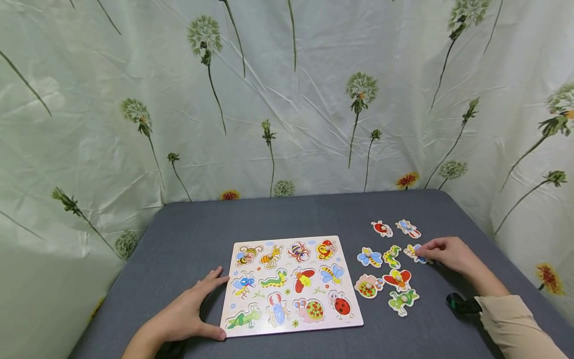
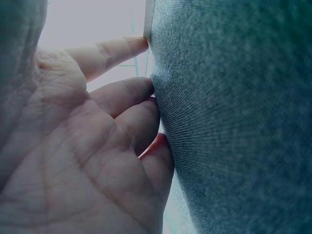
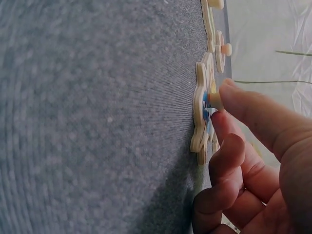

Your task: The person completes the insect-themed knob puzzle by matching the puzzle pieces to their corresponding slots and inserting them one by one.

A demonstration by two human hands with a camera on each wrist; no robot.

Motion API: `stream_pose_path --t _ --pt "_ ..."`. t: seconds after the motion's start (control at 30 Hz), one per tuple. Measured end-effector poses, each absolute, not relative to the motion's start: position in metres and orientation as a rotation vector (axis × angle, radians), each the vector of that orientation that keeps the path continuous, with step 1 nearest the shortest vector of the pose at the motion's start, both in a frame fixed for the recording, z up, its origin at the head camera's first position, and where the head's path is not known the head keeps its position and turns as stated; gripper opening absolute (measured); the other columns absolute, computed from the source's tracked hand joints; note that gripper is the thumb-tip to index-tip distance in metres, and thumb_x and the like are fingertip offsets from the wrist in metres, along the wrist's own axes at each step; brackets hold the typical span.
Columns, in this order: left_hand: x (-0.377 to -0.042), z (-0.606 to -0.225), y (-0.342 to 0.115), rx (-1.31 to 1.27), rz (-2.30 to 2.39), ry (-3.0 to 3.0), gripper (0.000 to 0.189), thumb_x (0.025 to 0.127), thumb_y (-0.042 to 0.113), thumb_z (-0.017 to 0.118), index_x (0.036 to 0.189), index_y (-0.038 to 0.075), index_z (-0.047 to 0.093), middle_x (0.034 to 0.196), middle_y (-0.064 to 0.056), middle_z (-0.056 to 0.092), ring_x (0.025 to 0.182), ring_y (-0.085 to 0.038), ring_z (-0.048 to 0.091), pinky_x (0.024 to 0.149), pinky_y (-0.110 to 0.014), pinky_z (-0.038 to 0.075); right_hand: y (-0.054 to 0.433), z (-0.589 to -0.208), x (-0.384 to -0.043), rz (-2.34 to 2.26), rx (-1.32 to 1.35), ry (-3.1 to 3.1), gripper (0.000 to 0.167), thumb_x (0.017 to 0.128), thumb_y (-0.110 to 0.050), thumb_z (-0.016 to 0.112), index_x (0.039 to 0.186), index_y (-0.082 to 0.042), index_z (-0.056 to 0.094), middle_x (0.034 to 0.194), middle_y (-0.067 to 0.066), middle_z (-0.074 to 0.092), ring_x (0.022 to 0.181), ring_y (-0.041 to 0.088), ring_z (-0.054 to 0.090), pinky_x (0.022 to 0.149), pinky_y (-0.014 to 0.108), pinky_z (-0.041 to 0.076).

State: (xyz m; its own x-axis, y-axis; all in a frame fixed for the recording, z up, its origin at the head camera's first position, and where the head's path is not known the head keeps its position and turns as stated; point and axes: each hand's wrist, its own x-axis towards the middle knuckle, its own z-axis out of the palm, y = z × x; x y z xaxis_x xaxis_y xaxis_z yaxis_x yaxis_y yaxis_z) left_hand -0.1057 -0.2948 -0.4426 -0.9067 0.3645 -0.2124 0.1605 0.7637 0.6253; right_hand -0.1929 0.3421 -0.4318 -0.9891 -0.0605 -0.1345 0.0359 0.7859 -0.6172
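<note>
A pale wooden insect peg-puzzle board (image 1: 329, 321) lies flat on the table. My left hand (image 1: 188, 304) is at the board's left side, fingers spread, with the thumb at the near-left corner and the index finger touching the edge higher up. Over to the right, my right hand (image 1: 457, 257) pinches the small knob of a blue-and-yellow insect puzzle piece (image 1: 411, 252) between thumb and index finger. In the right wrist view that piece (image 3: 199, 107) stays close to the table surface. Knobbed insects, such as the spider (image 1: 299, 252), sit in the board's top row.
Several loose knobbed pieces lie right of the board, among them a ladybug (image 1: 378, 228), a snail (image 1: 365, 290), a caterpillar (image 1: 394, 249) and a green grasshopper (image 1: 396, 303). The dark grey table (image 1: 188, 224) meets a flower-printed curtain (image 1: 309, 149) behind.
</note>
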Motion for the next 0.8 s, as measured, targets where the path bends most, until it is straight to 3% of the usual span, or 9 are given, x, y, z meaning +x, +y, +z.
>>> stream_pose_path --t 0.27,0.8 --pt "-0.1066 -0.4419 -0.2952 0.387 0.88 2.631 0.119 0.065 0.051 0.103 0.164 0.02 0.045 0.178 -0.021 0.024 0.16 -0.06 0.021 0.119 -0.083 0.026 0.3414 -0.432 -0.1981 -0.906 -0.001 2.847 0.04 0.1 -0.037 0.075 0.105 0.002 0.081 0.082 -0.004 0.07 0.072 0.007 0.051 0.062 0.026 0.04" --pt "-0.1051 -0.4442 -0.2964 0.406 0.892 2.632 0.119 0.065 0.053 0.102 0.165 0.023 0.044 0.178 -0.02 0.023 0.162 -0.058 0.018 0.12 -0.083 0.024 0.3425 -0.4302 -0.2006 -0.897 -0.044 2.902 0.032 0.099 -0.027 0.076 0.103 0.004 0.081 0.08 -0.002 0.075 0.069 0.006 0.048 0.061 0.025 0.036"
